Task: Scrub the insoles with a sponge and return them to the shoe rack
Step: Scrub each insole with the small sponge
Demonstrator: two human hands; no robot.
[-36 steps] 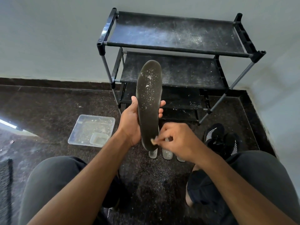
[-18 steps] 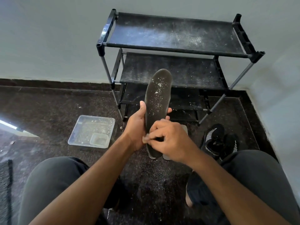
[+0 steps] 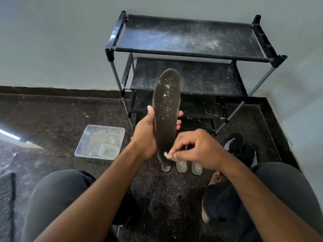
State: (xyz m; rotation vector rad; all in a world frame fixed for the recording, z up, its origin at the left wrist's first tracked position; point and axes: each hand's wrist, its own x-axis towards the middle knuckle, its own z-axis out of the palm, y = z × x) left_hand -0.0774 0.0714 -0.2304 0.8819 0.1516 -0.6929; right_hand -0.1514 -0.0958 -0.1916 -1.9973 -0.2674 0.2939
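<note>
The insole (image 3: 166,119) stands upright in the left hand (image 3: 146,137) — the right hand (image 3: 197,149) pinches the sponge (image 3: 166,154) against its lower end, speckled length above.

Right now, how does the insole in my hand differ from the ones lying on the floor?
The held insole is dark; the floor insoles look pale and translucent. The held insole stands upright in the left hand, fully visible, while only the near ends of the floor insoles show, flat on the floor behind the right hand. The held insole carries white specks.
</note>
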